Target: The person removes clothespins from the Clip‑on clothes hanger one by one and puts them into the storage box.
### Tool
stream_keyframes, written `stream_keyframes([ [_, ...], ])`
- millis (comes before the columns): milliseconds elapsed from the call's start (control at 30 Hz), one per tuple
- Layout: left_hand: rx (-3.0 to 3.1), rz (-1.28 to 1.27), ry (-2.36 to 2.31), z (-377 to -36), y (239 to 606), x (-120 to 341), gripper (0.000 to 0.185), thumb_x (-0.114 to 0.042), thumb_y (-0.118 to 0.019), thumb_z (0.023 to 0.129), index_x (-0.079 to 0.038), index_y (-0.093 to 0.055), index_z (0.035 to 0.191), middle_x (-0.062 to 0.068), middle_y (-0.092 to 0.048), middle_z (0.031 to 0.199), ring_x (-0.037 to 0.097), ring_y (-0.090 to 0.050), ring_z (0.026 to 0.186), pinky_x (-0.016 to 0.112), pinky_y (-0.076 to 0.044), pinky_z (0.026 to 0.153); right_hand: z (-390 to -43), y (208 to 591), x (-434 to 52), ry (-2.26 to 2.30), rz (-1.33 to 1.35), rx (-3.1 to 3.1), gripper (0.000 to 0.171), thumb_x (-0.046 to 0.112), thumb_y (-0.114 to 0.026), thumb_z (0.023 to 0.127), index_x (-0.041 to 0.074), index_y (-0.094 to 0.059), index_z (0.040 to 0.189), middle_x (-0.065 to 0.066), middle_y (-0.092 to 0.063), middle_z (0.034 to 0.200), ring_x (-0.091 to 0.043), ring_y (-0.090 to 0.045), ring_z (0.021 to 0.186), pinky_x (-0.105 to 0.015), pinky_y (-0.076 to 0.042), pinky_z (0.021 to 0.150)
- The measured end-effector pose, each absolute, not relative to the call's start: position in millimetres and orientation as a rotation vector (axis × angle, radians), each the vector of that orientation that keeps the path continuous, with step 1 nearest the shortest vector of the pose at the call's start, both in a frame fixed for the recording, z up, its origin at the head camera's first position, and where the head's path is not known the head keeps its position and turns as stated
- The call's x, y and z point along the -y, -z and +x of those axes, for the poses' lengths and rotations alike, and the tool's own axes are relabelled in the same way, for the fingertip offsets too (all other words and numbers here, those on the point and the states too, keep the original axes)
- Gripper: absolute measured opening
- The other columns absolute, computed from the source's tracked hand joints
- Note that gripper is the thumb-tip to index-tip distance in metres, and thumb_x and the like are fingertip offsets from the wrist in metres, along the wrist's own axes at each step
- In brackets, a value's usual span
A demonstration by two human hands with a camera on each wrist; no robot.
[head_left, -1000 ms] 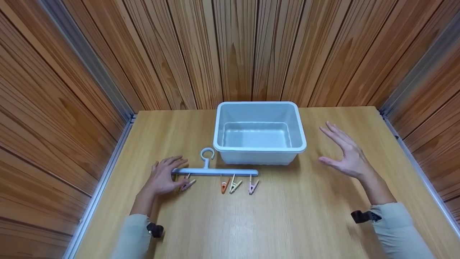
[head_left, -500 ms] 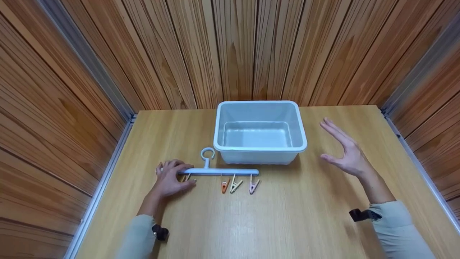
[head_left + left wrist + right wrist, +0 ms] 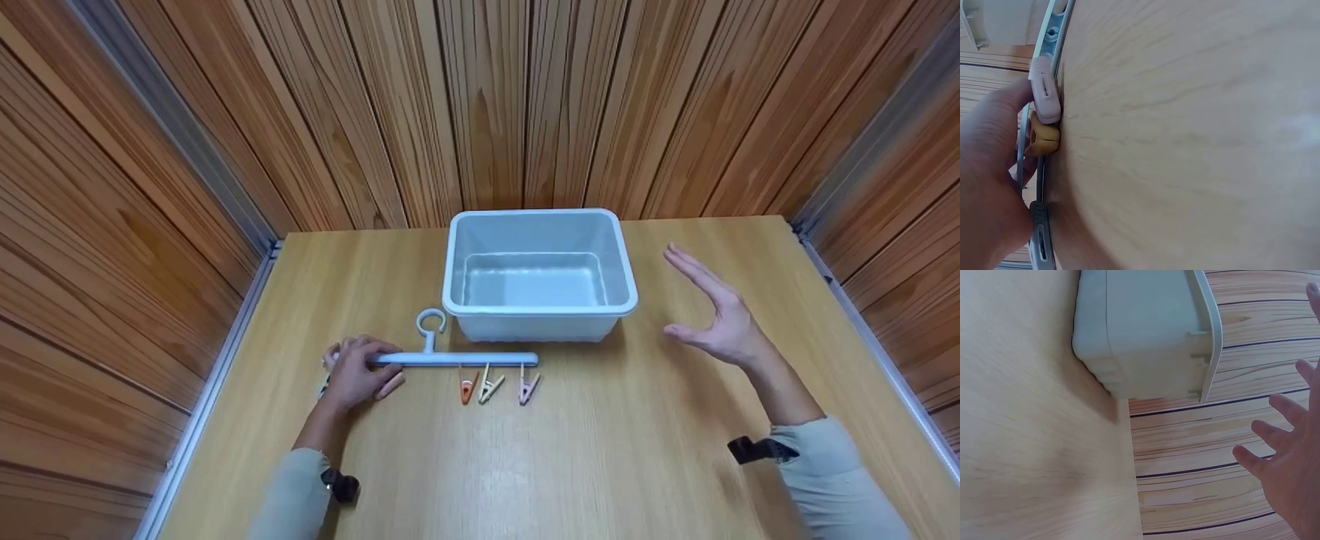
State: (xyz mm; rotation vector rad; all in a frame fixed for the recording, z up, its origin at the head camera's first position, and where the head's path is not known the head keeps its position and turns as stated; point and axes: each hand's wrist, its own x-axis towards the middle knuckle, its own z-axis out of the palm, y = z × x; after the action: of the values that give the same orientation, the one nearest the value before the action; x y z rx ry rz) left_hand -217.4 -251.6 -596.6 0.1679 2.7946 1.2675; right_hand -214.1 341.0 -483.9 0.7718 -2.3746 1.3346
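Your left hand (image 3: pixel 356 375) had hold of the pale blue hanger (image 3: pixel 465 359) near its left end, thumb on the near side and fingers curled over the far side of the bar. In the left wrist view, a pink clip (image 3: pixel 1045 95) sat right by your thumb, with a mustard clip (image 3: pixel 1043 136) just beside it and a grey clip (image 3: pixel 1042 242) nearer your wrist. The bar hid part of your grip there, so I couldn't tell whether your thumb was pressing the pink clip as well.

Toward the hanger's right end, an orange clip (image 3: pixel 468 390), a pale yellow clip (image 3: pixel 491 386) and a lilac clip (image 3: pixel 529 388) hung off the near edge of the bar. The hanger lay on the wooden table (image 3: pixel 570 465), its hook (image 3: pixel 430 322) pointing away from you, near the front left corner of the light blue tub (image 3: pixel 536 328).

Your right hand (image 3: pixel 731 326) was wide open to the right of the tub, apart from it, fingers straight and thumb spread, holding nothing. The tub stood upright toward the back of the table, in front of the plank wall (image 3: pixel 487 112). You wore pale sleeves (image 3: pixel 840 465), with a small black camera (image 3: pixel 757 451) at each wrist.
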Motion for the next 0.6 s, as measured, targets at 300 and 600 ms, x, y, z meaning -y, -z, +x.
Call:
stream_keyframes([
  [300, -2.831, 0.167, -1.272, -217.1, 596.6, 249.4, 0.02, -0.017, -0.087, 0.1, -0.018, -0.087, 0.119, 0.011, -0.079, 0.122, 0.035, -0.055, 0.124, 0.071, -0.005, 0.129, -212.7, 481.1, -336.1, -1.387, 0.668, 2.415, 0.099, -0.001, -0.085, 0.08, 0.011, -0.048, 0.171, -0.011, -0.043, 0.182, 0.008, -0.038, 0.163, -0.014, -0.036, 0.123],
  [600, -2.771, 0.167, -1.324, -214.7, 593.4, 256.7, 0.02, -0.017, -0.088, 0.1, -0.017, -0.087, 0.12, 0.011, -0.078, 0.122, 0.035, -0.058, 0.126, 0.071, -0.001, 0.13, -212.2, 478.1, -336.5, -1.4, 0.69, 2.397, 0.097, 0.001, -0.084, 0.082, 0.01, -0.048, 0.171, -0.011, -0.043, 0.182, 0.006, -0.039, 0.163, -0.013, -0.037, 0.123],
])
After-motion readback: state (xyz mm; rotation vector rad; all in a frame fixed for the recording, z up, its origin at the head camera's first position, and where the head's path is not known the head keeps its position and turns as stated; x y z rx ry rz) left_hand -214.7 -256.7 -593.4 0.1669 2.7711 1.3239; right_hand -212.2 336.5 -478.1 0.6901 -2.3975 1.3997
